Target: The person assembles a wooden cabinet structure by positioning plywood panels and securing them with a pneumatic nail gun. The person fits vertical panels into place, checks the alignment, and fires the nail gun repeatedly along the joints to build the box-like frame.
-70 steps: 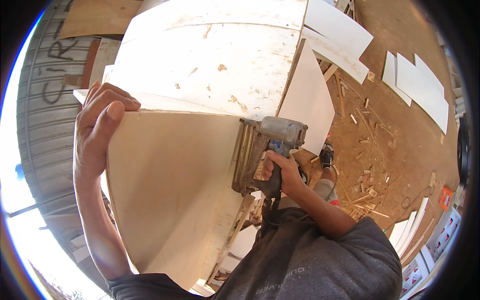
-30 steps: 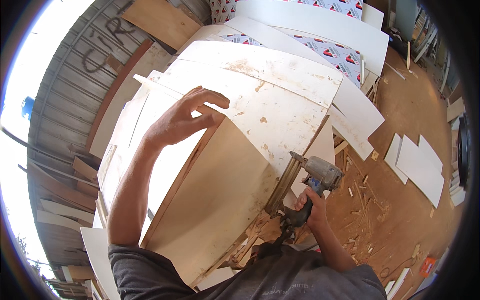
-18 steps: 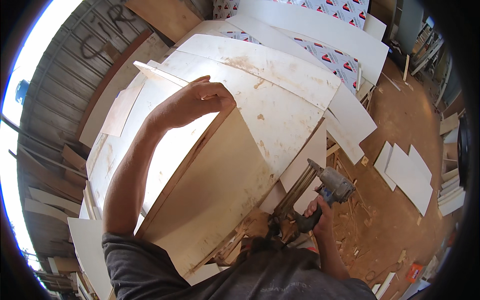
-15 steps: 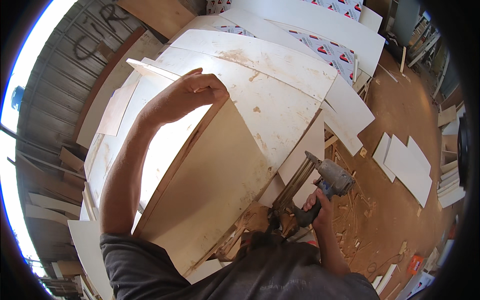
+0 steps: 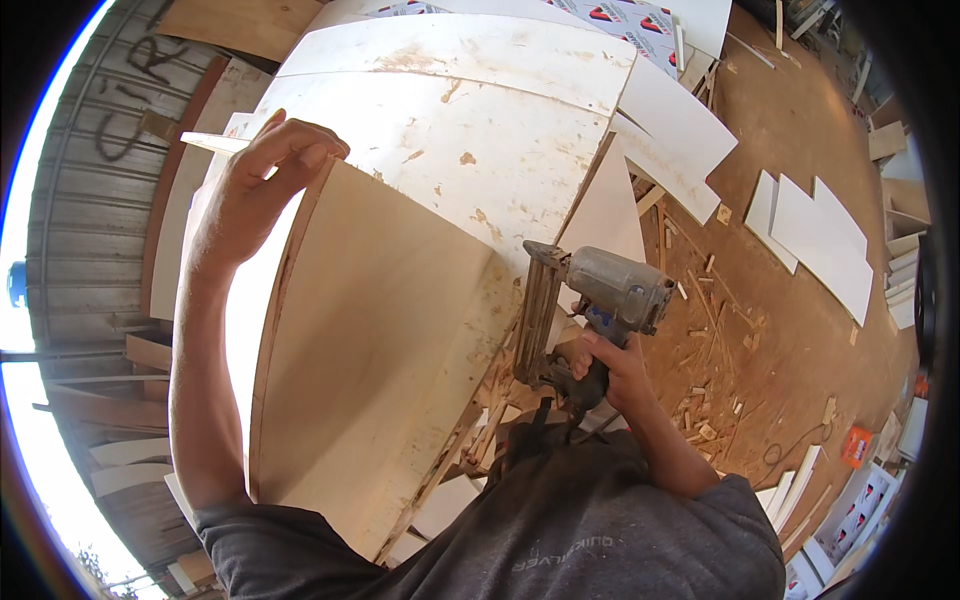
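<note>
My right hand (image 5: 600,368) is wrapped round the handle of a grey pneumatic nail gun (image 5: 615,285). The gun's nose points left and sits above the right edge of a large white board surface (image 5: 520,130) smeared with brown stains. A plywood panel (image 5: 375,300) stands on edge on that surface, close to my body. At the panel's far upper corner, my left hand (image 5: 275,165) curls its fingers over the edge and grips it. A thin white strip (image 5: 205,142) sticks out to the left behind this hand.
Cut white sheets (image 5: 815,240) lie on the brown floor to the right, with wood offcuts (image 5: 705,405) scattered nearer me. An orange box (image 5: 856,446) sits at the far right. Corrugated metal wall (image 5: 95,220) runs along the left. More boards (image 5: 675,150) lean beside the work surface.
My right hand has lifted the nail gun leftward and up, nearer the plywood panel. My left hand remains on the panel's corner. The whole view has shifted, so the panel appears further left.
</note>
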The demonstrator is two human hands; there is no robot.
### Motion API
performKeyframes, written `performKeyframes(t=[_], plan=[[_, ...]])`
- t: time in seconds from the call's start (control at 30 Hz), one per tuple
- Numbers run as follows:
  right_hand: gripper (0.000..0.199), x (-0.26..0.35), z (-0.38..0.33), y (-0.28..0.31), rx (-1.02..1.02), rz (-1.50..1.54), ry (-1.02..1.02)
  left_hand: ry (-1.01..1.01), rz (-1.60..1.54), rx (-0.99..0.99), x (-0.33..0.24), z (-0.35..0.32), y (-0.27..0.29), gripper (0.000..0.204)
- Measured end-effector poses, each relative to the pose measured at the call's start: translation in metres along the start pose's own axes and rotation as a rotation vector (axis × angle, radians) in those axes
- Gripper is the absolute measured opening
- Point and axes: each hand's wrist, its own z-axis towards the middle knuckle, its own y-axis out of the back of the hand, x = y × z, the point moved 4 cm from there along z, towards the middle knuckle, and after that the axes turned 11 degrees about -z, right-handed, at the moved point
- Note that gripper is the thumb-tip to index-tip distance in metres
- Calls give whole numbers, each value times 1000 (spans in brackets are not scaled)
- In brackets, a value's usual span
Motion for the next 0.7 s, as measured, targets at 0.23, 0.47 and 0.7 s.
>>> performKeyframes(t=[0.23,0.47,0.7], plan=[[16,14,11,-12,76,-236,-23,57,-17,30,-1,-3,2,24],[33,32,20,-35,179,-520,132,208,125,109,-29,12,-6,26],[55,34,28,-24,307,-833,216,74,797,465,-76,32,-67,22]])
